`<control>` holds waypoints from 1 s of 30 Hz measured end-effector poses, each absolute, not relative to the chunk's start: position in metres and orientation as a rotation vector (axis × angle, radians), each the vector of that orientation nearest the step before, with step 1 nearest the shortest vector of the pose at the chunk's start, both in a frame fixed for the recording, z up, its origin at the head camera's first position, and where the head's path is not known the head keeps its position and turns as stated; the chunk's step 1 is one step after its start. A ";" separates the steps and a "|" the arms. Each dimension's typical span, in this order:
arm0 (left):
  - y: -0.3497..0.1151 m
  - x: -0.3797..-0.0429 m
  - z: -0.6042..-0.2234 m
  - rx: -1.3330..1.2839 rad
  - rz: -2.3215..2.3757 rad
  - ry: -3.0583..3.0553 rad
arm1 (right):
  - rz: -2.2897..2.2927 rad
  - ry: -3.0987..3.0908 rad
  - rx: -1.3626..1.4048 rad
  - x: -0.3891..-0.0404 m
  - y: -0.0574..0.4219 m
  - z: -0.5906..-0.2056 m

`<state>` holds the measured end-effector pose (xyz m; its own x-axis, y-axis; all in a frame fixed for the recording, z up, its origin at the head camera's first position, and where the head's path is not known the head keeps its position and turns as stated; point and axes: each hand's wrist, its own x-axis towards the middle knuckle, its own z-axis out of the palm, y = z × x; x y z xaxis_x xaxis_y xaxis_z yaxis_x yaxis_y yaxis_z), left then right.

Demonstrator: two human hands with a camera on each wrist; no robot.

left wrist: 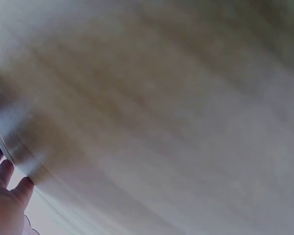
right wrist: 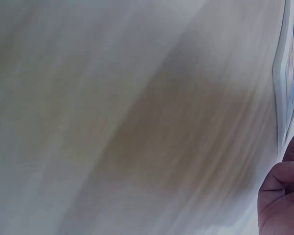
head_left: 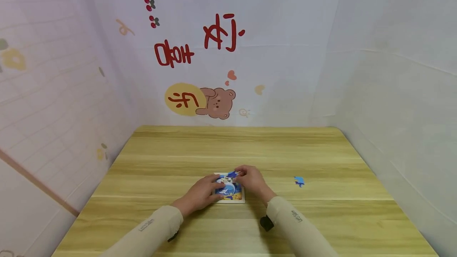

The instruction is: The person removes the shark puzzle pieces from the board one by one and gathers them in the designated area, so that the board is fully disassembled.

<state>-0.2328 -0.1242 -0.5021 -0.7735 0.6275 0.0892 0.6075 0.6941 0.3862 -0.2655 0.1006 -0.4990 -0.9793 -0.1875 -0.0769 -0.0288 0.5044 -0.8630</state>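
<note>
A small jigsaw puzzle in a white frame lies on the table, with a blue and yellow picture. My left hand rests on its left side, the fingers spread over the edge and picture. In the left wrist view only part of that hand shows, fingertips at the board's edge. With thumb and finger, my right hand pinches a dark blue puzzle piece at the frame's upper right. The right wrist view has the curled right hand beside the white frame; the pinched piece is hidden there.
Off to the right, a loose light-blue puzzle piece lies on the wood-grain table. Pale printed wall sheets stand behind the table and along both sides.
</note>
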 end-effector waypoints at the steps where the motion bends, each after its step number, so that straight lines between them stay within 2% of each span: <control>1: -0.124 -0.233 -0.502 1.031 0.622 2.844 | -1.480 2.587 -0.175 -0.266 0.104 -0.499; 20: -0.123 -0.233 -0.502 1.004 0.608 2.833 | -1.482 2.580 -0.061 -0.263 0.172 -0.499; 30: -0.122 -0.229 -0.499 0.998 0.630 2.827 | -1.358 2.621 -0.136 -0.264 0.221 -0.499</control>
<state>-0.2294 -0.1218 -0.4986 -0.7852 0.6161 0.0620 0.5841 0.7036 0.4046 -0.2639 0.2211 -0.4994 -0.9785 -0.1661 -0.1223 0.0040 0.5773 -0.8165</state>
